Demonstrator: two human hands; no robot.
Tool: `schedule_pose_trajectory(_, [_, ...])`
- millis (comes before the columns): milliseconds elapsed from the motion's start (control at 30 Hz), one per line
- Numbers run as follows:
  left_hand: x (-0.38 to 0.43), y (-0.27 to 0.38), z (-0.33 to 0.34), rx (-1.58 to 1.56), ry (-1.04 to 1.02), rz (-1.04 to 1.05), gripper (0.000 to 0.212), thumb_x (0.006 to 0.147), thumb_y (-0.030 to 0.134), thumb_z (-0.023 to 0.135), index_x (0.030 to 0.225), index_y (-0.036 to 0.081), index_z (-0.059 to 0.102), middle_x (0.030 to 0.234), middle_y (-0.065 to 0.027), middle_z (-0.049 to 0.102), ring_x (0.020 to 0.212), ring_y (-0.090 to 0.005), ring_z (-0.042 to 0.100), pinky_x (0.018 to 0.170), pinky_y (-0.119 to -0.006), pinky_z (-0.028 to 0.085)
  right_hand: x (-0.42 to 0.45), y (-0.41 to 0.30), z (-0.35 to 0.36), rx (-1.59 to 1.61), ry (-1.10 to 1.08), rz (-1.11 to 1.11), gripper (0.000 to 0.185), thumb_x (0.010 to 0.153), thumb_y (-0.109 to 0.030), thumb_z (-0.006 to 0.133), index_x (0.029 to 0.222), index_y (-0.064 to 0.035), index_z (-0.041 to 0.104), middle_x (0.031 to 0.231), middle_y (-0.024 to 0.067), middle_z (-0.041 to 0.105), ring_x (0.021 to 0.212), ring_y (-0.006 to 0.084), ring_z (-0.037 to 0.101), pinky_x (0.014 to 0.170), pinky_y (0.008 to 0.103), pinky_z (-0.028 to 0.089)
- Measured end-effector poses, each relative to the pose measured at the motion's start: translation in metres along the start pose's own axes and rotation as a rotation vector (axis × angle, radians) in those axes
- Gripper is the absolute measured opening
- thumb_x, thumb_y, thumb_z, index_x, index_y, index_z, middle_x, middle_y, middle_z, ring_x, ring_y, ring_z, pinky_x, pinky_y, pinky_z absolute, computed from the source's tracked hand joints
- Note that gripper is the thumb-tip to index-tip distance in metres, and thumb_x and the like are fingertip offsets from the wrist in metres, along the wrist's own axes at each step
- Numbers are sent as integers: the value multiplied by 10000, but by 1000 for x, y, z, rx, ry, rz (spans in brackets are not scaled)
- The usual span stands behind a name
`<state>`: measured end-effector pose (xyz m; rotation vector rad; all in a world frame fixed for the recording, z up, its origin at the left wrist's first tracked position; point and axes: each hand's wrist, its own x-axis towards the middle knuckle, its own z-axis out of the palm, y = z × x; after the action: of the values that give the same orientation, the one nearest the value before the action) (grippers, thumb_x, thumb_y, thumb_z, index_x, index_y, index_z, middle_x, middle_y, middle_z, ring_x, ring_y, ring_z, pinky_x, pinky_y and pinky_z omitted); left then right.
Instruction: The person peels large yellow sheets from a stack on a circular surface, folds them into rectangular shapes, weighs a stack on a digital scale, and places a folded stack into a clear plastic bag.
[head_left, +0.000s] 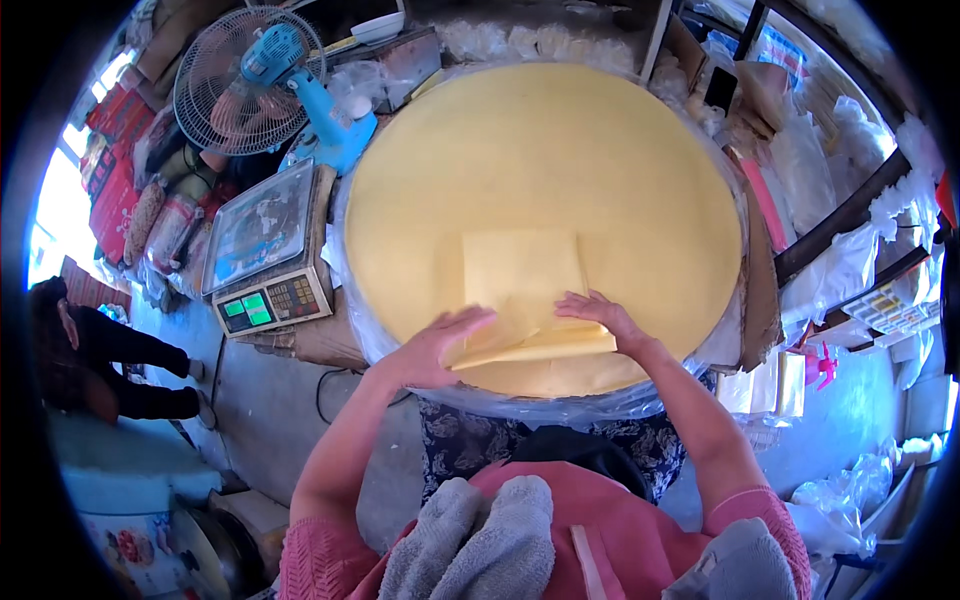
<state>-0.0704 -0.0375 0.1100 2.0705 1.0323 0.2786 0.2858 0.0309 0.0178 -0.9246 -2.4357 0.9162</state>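
Note:
A large round yellow sheet or stack of sheets (540, 150), its material not certain, lies on a plastic-covered round surface in front of me. Near its front edge, part of the yellow sheet is folded into a rectangular flap (521, 262), with a raised crease along its near side. My left hand (442, 337), slightly blurred, is at the left end of this fold, fingers spread. At the right end rests my right hand (600, 315), fingertips on or just above the fold, palm down. Neither hand is clearly gripping the material.
A digital scale (274, 300) with a lit display stands at the left, beside a blue electric fan (277, 56). Torn cardboard (761, 315) edges the right side, with plastic bags (802, 165) beyond. Another person (135, 360) is at the far left.

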Motion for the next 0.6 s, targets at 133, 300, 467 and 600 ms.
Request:
schedule_pose_trajectory(133, [3, -56, 20, 151, 328, 118, 605, 743, 53, 658, 1330, 167, 568, 1350, -73, 585, 1392, -302, 361, 1118, -531, 269, 4, 5, -1, 55, 8, 63, 421, 885, -173, 659, 1301, -183, 598, 1325, 16, 614, 1308, 241, 513, 1138, 457, 320])
schedule_pose_trajectory(300, [28, -86, 41, -47, 605, -74, 278, 786, 83, 671, 1062, 76, 704, 1092, -117, 691, 1114, -305, 597, 959, -402, 464, 28, -36, -14, 439, 196, 686, 411, 933, -276, 644, 1267, -40, 601, 1130, 63, 685, 1057, 159, 611, 909, 296, 488])
schedule_pose_trajectory(467, [63, -99, 56, -369, 952, -313, 317, 777, 162, 730, 1051, 10, 683, 811, -153, 671, 857, -272, 663, 752, -328, 534, 54, -8, 6, 387, 416, 670, 382, 873, -316, 702, 1112, -24, 647, 971, 80, 710, 904, 178, 656, 821, 329, 510])
schedule_pose_trajectory(600, [74, -57, 29, -432, 768, -570, 534, 761, 186, 739, 1248, 21, 595, 1018, -170, 658, 1005, -300, 620, 878, -419, 495, 60, -1, 16, 276, 538, 700, 398, 830, -306, 730, 1107, -36, 633, 996, 122, 708, 913, 232, 668, 830, 357, 510])
